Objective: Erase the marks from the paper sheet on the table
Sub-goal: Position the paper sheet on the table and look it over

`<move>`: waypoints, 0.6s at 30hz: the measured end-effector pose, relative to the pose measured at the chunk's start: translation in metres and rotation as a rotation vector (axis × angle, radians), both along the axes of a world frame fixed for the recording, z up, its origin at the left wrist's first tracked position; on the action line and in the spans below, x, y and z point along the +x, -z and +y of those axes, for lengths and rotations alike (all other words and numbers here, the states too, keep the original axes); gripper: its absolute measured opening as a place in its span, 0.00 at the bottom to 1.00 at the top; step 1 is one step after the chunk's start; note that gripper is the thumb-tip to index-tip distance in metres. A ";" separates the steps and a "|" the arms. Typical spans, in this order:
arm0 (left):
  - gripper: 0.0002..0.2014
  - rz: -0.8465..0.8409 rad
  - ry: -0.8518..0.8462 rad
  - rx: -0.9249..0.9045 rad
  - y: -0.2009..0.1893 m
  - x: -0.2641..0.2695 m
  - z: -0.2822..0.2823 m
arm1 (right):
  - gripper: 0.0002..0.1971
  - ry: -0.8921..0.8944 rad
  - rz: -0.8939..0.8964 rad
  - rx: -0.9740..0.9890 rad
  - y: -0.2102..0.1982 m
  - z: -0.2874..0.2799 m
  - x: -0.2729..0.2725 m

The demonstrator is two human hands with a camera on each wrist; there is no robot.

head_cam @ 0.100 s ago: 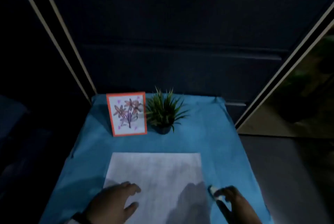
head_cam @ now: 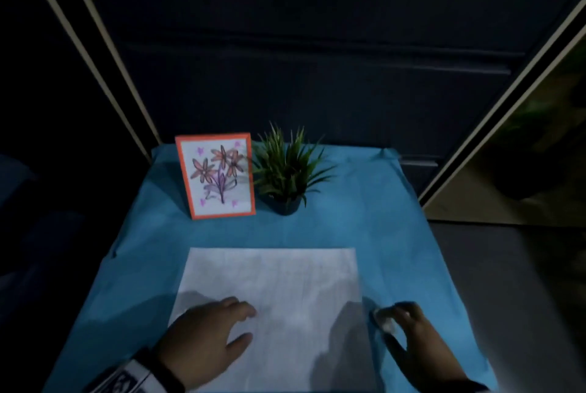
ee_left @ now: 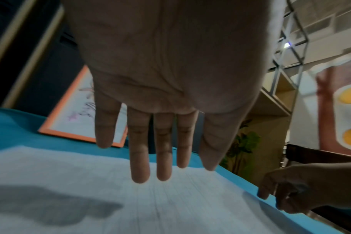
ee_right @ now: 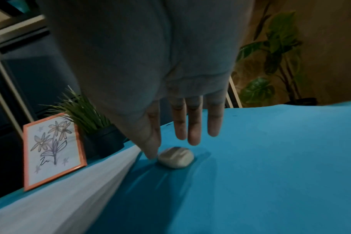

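Nearest to me, the left hand (head_cam: 203, 334) hovers flat over the near-left part of the paper sheet (head_cam: 272, 291), fingers straight and a little spread; the wrist view shows them clear of the page or only just at it, I cannot tell which. The right hand (head_cam: 412, 332) is off the sheet, over the blue cloth (head_cam: 380, 218) just beside the paper's right edge, its fingers hanging straight down and holding nothing. Right below them the small pale eraser (ee_right: 176, 157) lies on the cloth, the thumb tip just beside it, perhaps touching. The sheet itself lies square in the middle of the near half of the table. Faint pencil lines run along it in the left wrist view, though the light is too dim to say how many. So I'd judge the rubbing is either not begun or unfinished: the eraser needs gripping and carrying onto the page, with the left hand pressing the sheet down. Farther back stand a framed flower drawing (head_cam: 218, 175) and a small potted plant (head_cam: 287, 170), well apart from the work.
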State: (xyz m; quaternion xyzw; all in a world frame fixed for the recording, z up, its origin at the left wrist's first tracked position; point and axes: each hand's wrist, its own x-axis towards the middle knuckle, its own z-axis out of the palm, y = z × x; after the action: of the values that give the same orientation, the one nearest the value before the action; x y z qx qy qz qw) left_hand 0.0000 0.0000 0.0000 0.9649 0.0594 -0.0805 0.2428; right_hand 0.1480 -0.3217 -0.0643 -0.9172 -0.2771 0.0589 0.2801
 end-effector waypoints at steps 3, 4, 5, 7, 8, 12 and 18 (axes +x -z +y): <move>0.32 0.053 0.054 0.019 0.023 0.011 -0.006 | 0.25 -0.059 0.015 -0.064 0.006 -0.002 0.006; 0.32 0.052 0.053 0.017 0.029 0.015 -0.009 | 0.22 -0.061 0.006 -0.038 0.010 0.003 0.001; 0.32 0.036 0.059 0.011 0.035 0.019 -0.010 | 0.21 -0.065 0.004 -0.014 0.013 0.003 0.000; 0.36 0.097 0.083 0.024 0.047 0.022 -0.013 | 0.23 -0.051 -0.017 0.000 0.019 -0.002 0.009; 0.38 0.109 0.097 0.066 0.049 0.024 -0.015 | 0.24 -0.040 -0.022 0.002 0.020 -0.001 0.010; 0.25 0.135 0.177 0.170 0.051 0.028 -0.020 | 0.19 -0.039 0.006 0.052 0.020 0.002 0.010; 0.14 0.231 0.168 0.247 0.044 0.019 -0.012 | 0.11 -0.125 -0.040 0.190 -0.003 0.016 0.005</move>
State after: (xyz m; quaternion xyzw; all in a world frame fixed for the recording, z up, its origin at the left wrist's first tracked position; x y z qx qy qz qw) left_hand 0.0188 -0.0119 -0.0436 0.9733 0.0154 -0.2029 0.1065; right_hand 0.1525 -0.3054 -0.0613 -0.8684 -0.3438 0.0317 0.3560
